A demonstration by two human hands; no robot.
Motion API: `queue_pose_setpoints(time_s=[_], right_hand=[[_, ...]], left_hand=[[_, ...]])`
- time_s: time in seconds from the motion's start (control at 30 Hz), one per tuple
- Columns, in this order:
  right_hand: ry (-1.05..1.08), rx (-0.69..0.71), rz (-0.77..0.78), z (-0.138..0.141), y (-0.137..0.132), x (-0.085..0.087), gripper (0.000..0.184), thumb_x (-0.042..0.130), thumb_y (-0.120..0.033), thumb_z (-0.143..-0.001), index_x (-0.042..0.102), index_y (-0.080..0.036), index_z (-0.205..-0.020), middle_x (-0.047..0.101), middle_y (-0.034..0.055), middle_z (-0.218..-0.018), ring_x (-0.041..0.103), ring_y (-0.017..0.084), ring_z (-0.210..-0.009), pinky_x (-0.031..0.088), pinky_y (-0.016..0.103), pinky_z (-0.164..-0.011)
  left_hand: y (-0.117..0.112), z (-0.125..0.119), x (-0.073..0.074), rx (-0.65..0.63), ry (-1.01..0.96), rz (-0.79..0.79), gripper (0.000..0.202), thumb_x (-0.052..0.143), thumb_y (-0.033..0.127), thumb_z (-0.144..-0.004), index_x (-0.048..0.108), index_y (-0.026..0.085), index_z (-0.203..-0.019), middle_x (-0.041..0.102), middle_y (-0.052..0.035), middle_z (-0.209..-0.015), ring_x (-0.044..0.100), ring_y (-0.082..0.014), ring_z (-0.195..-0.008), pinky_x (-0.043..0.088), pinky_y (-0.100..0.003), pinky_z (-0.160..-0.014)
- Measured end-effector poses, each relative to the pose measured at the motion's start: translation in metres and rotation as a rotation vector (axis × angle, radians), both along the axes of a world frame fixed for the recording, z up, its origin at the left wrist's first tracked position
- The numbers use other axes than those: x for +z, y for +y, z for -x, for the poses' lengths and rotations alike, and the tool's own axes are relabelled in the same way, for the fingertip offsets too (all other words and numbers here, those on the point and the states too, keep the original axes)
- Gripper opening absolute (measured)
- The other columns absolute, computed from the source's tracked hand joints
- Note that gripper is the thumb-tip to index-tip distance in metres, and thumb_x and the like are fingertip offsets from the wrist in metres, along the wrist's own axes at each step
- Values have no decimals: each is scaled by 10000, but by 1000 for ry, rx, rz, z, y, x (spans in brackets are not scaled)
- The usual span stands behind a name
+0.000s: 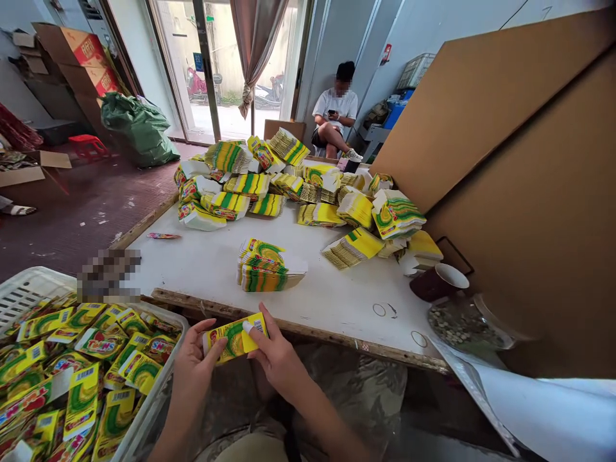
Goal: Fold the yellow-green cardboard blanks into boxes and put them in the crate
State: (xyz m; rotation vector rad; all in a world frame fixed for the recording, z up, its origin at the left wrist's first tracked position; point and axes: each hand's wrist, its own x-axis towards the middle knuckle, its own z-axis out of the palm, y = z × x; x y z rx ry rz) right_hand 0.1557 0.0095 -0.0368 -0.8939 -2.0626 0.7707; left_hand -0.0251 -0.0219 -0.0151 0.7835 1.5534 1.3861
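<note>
Between both hands, just off the table's front edge, is a yellow and green printed carton (234, 339). My left hand (197, 350) grips its left end, thumb across the front. My right hand (273, 350) is closed on the right end, with a white covering on the thumb, near the barcode. Beyond them, a small stack of flat cartons (264, 279) lies on the white table (202, 256). At the lower left, a white plastic crate (158, 308) is filled with similar cartons (81, 401).
Bundles of flat cartons (235, 186) cover the table's far side. On the right are a dark cup (433, 282), a clear jar (469, 324) on its side and large cardboard sheets (520, 192). A seated person (337, 106) holds a phone beyond the table.
</note>
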Motion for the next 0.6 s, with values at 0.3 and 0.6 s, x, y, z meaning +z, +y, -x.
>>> queue_pose_setpoints(time_s=[0.3, 0.6], right_hand=[[68, 52, 176, -14, 17, 23, 223, 717, -140, -778, 652, -201, -982, 522, 147, -1366, 555, 253, -1237, 490, 366, -986], [127, -74, 202, 7, 27, 20, 703, 785, -286, -742, 432, -193, -1343, 574, 125, -1236, 592, 244, -1103, 485, 380, -983]], left_hand=[[7, 1, -1, -51, -72, 39, 618, 819, 507, -603, 598, 168, -1070, 697, -26, -795, 656, -181, -713, 544, -280, -646], [-6, 67, 17, 88, 449, 40, 448, 715, 547, -718, 663, 211, -1009, 686, -13, -797, 643, -195, -726, 503, -259, -620]])
